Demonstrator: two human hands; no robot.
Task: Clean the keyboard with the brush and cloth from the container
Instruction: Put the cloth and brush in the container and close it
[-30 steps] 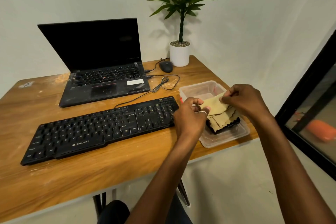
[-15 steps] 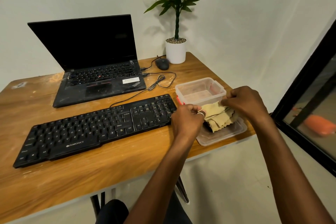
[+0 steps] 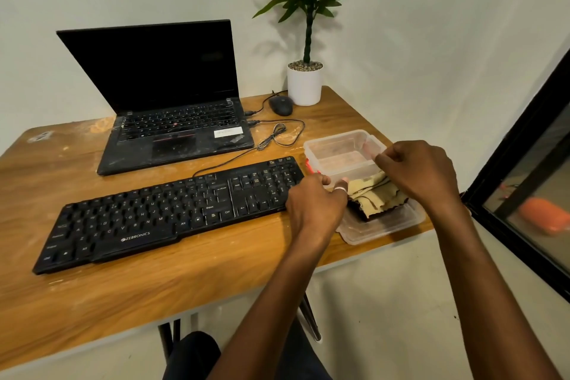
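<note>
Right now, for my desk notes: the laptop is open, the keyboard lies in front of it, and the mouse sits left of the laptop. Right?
One slip: the head view shows the mouse right of the laptop, beside the plant pot. The laptop is open and the keyboard lies in front of it.

Dark object (image 3: pixel 359 210) under the cloth (image 3: pixel 374 196) — mostly hidden.

Brand marking: "ZEBRONICS", white print with small logo, on front edge of keyboard (image 3: pixel 166 213), below space bar.
Key legends, white: "Alt", "Ctrl", "Shift" and single letters readable; remaining keys too small.
White sticker (image 3: pixel 228 132) on laptop (image 3: pixel 172 145) palm rest: print illegible.
</note>
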